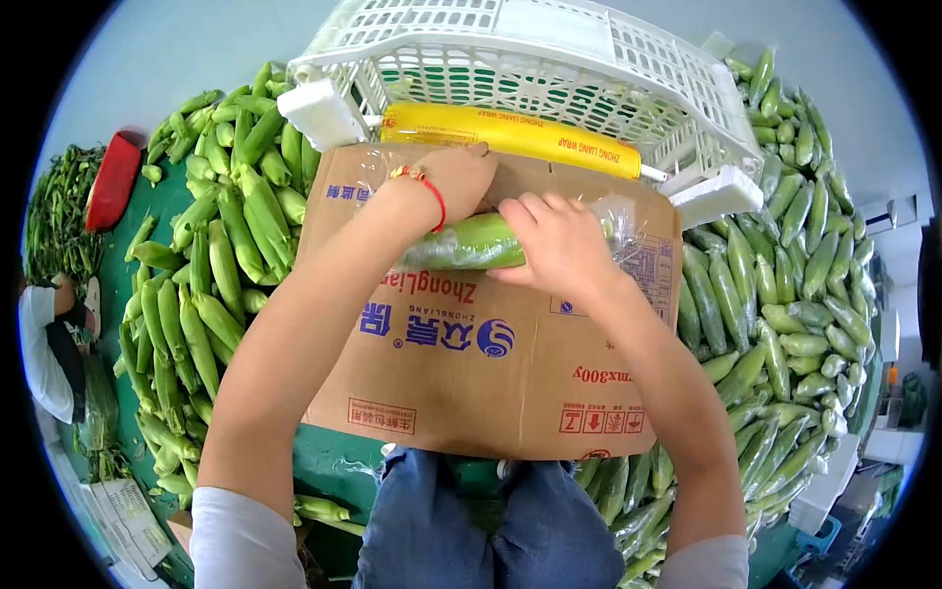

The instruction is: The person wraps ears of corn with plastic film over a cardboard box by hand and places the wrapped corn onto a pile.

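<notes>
your right hand point(561, 240) grasps the long green film-wrapped corn ear point(469, 245), roughly paralleling the far edge of the brown cardboard point(442, 398); your left hand's point(457, 183) grip is unclear.

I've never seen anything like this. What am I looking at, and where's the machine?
There's no machine working here, only a person's bare hands. The single picture comes from a camera worn on that person's head, looking forward and down. The right hand holds a green ear of corn with clear film around it, over a printed cardboard sheet. The left hand is at the corn's far side; I can't tell whether its fingers grip anything. Just beyond is a yellow roll marked "WRAP", by a white plastic crate. Unwrapped corn is heaped at left, film-wrapped corn at right.
</notes>
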Available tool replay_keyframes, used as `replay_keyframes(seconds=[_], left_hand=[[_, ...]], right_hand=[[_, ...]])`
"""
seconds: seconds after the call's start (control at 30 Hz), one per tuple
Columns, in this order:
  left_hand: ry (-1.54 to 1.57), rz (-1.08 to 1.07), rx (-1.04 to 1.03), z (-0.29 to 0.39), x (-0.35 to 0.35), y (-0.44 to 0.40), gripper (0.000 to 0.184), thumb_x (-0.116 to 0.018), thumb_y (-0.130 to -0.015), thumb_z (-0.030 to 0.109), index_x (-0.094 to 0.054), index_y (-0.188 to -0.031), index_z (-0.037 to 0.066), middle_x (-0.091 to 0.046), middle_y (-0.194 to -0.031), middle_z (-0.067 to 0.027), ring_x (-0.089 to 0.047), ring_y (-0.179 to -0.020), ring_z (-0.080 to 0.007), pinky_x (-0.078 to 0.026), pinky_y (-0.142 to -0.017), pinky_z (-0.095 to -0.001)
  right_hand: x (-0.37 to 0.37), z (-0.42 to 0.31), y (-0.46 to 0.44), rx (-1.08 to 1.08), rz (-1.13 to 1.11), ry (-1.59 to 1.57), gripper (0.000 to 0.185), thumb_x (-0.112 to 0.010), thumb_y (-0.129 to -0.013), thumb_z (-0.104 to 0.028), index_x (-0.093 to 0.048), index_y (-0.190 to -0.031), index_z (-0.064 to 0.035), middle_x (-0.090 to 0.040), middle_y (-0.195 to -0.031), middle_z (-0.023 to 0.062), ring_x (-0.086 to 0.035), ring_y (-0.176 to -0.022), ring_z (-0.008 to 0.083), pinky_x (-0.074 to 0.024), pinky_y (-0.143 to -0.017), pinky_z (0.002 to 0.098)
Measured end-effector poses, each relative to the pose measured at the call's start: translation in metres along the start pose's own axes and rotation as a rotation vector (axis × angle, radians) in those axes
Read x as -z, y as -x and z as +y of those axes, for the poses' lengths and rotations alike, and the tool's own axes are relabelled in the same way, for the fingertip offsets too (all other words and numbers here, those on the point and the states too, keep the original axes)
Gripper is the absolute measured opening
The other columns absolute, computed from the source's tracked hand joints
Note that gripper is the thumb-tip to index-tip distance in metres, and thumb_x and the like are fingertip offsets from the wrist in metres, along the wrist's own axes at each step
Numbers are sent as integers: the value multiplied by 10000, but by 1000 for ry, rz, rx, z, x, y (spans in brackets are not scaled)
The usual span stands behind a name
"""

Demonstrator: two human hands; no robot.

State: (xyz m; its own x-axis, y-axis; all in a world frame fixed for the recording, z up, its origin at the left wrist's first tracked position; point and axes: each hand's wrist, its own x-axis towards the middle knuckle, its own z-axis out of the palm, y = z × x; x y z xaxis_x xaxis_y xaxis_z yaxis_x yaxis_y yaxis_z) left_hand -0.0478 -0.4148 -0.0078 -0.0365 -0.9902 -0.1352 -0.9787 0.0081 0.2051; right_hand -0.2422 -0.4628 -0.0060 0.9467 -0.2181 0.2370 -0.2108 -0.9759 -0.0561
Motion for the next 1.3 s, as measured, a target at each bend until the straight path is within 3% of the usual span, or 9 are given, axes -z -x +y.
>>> replay_keyframes(seconds=[0.37, 0.43, 0.6, 0.67, 0.73, 0.83, 1.0, 1.13, 1.3], left_hand=[[77, -89, 51, 8, 13, 8, 694, -723, -783, 227, -441, -1356, -43, -485, -1375, -217, -504, -1234, -353, -410, -1050, -380], [306, 411, -101, -2, -17, 25, 649, -722, -787, 209, -480, -1351, 1, -490, -1385, -211, -491, -1258, -355, -404, -1059, -377], [574, 566, -259, 113, -12, 128, 455, -687, -800, 198, -636, -1244, 113, -545, -1356, -164, -419, -1342, -372, -336, -1102, -484], [380, 676, -250, 115, -27, 130, 593, -659, -801, 192, -523, -1378, 211, -526, -1374, -163, -420, -1339, -385, -350, -1081, -540], [1476, 793, -89, 123, -20, 119, 684, -645, -823, 210, -387, -1456, 238, -516, -1376, -180, -448, -1317, -361, -396, -1046, -526], [2399, 610, -118, 130, -10, 106, 540, -557, -910, 237, -343, -1404, 196, -585, -1142, -132, -583, -1092, -244, -520, -867, -453], [2039, 639, 299, 100, -32, 113, 201, -428, -1024, 241, -459, -1178, 116, -534, -863, -59, -598, -843, -198, -532, -724, -370], [1583, 729, 556, 99, -46, 151, 266, -368, -1057, 302, -495, -1131, 80, -569, -878, -76, -604, -799, -177, -518, -712, -315], [1891, 188, 694, 122, -61, 204, 487, -345, -1041, 441, -599, -977, 31, -625, -809, -88, -610, -602, -174, -504, -490, -288]], right_hand=[[74, -83, 101, 103, -898, -471, 613, -694, -724, -550, -577, -1076, -62, -665, -865, 150, -669, -773, 349, -535, -728, 459], [80, -88, 133, -253, -1000, -914, 724, -674, -759, -583, -534, -1251, -71, -665, -959, 213, -667, -897, 361, -516, -838, 456], [72, -97, 150, -1154, -223, -1664, 631, -535, -924, -510, -489, -1280, 8, -634, -995, 154, -641, -834, 293, -546, -723, 387], [60, -94, 144, -984, -470, -2276, 648, -498, -918, -560, -512, -1228, 8, -623, -950, 157, -635, -772, 269, -545, -663, 370], [48, -103, 136, -821, -581, -2830, 725, -388, -905, -672, -546, -1125, 1, -603, -834, 156, -610, -652, 226, -516, -558, 312], [-11, -136, 113, 385, -596, -3312, 773, -361, -889, -718, -547, -1128, -7, -605, -827, 168, -610, -626, 231, -501, -514, 294], [61, -115, 129, -985, -276, -2669, 747, -563, -937, -504, -346, -1453, -11, -625, -968, 172, -610, -647, 191, -516, -537, 286], [79, -86, 151, -947, -129, -1617, 521, -739, -800, -31, -555, -1284, 24, -660, -1091, 184, -665, -777, 226, -545, -694, 294], [116, -59, 148, -335, 574, -1010, 186, -648, -869, -160, -721, -942, -4, -712, -826, 150, -660, -731, 226, -531, -800, 359]])
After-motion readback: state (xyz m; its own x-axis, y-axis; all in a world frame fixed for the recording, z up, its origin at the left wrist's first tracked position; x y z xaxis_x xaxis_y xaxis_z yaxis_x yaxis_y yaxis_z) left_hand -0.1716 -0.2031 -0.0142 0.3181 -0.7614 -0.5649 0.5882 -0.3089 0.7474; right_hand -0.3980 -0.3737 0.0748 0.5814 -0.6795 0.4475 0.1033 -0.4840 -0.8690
